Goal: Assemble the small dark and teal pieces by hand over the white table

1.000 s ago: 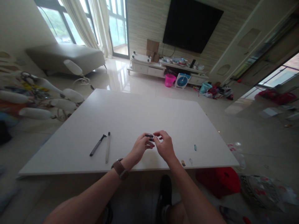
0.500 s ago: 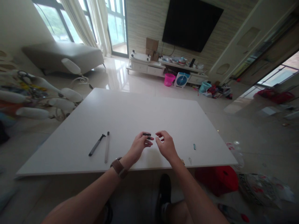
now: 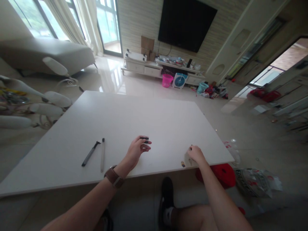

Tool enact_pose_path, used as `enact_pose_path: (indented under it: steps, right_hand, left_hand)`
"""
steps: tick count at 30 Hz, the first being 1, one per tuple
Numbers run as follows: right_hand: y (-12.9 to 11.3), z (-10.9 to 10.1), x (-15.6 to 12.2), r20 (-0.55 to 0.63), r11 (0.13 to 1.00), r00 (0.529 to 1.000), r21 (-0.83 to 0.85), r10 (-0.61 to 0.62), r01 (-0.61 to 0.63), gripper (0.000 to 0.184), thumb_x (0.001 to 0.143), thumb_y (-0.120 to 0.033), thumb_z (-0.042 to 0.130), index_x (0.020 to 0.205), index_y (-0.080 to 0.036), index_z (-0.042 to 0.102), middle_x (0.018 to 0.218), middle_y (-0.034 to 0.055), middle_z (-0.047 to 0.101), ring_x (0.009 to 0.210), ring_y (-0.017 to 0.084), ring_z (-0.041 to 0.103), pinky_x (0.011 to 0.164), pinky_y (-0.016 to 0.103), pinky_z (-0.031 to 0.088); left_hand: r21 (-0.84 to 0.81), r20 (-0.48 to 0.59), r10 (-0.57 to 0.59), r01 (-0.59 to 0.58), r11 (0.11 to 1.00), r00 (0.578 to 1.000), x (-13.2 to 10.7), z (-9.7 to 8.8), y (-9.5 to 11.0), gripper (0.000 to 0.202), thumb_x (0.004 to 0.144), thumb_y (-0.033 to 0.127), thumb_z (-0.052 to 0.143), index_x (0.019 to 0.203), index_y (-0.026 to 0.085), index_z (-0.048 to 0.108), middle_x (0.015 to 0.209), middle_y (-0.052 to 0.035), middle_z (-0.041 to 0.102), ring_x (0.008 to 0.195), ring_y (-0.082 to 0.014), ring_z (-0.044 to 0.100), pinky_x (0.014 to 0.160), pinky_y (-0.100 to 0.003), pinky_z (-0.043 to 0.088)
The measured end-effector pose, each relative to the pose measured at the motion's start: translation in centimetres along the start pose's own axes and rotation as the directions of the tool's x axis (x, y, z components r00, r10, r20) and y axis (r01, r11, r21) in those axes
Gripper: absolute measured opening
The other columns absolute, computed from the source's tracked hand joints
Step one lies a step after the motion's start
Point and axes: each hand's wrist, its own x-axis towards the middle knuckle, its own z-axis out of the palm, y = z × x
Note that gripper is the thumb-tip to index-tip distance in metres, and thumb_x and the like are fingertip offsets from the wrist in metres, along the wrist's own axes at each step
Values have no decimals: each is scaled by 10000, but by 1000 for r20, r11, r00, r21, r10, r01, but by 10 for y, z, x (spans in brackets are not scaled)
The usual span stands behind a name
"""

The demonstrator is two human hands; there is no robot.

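Observation:
My left hand (image 3: 137, 148) rests on the white table (image 3: 134, 115) with its fingers pinched round a small black part (image 3: 144, 139). A brown watch (image 3: 114, 177) sits on that wrist. My right hand (image 3: 196, 153) lies near the table's right front corner, fingers curled down over something small I cannot make out. A tiny brown piece (image 3: 183, 164) lies just left of that hand. To the left of my left hand a black pen (image 3: 90, 153) and a pale thin tube (image 3: 102, 155) lie side by side.
A red stool (image 3: 222, 175) and a printed plastic bag (image 3: 255, 185) sit on the floor at the right. My black shoe (image 3: 166, 195) shows under the table edge. White bottles on a wire rack (image 3: 43, 102) stand at the left. A TV stand (image 3: 158, 69) is far behind.
My right hand left the black part and moved right and down to the table's front right corner. My left hand kept the part. The camera turned to the right.

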Motion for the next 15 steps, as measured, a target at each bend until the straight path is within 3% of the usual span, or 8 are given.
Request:
enact_pose_path:
  steps: [4, 8, 10, 12, 15]
  right_hand:
    - [-28, 20, 5, 2, 990, 995, 98, -105, 104, 168, 749, -68, 588, 639, -184, 640, 757, 120, 666, 751, 239, 643, 728, 382, 438]
    - [-72, 32, 1, 38, 950, 975, 236, -220, 206, 151, 748, -101, 591, 754, -206, 699, 741, 34, 710, 704, 183, 661, 702, 316, 489]
    - [-100, 29, -5, 31, 916, 960, 311, -277, 254, 170, 781, -138, 571, 869, -209, 698, 773, 9, 716, 714, 164, 663, 701, 300, 504]
    - [-129, 20, -13, -27, 826, 949, 486, -313, 286, 169, 797, -196, 597, 942, -195, 682, 809, 15, 717, 712, 160, 659, 688, 300, 514]
    - [-166, 1, -29, -28, 723, 939, 630, -343, 283, 117, 807, -262, 633, 870, -189, 699, 824, 30, 727, 731, 160, 661, 691, 296, 520]
  left_hand:
    - [-13, -12, -7, 7, 1000, 1000, 6, -3, 2, 240, 727, 284, 636, 918, 144, 599, 821, -93, 721, 595, -149, 639, 611, -276, 473]
    - [-31, 4, -9, 9, 999, 1000, 9, -5, 2, 245, 754, 310, 621, 930, 141, 602, 833, -98, 720, 607, -156, 643, 608, -274, 470]
    - [-40, 8, -9, 10, 999, 1000, 9, -5, 2, 255, 784, 332, 593, 947, 136, 608, 842, -101, 721, 619, -162, 650, 612, -275, 473]
    - [-48, 6, -18, 18, 999, 1000, 8, -4, 2, 264, 812, 346, 567, 957, 131, 615, 858, -109, 725, 627, -166, 658, 621, -276, 479]
    - [-54, 8, -32, 33, 998, 999, 2, -2, 2, 267, 840, 342, 543, 976, 125, 619, 892, -125, 731, 655, -178, 677, 635, -280, 489]
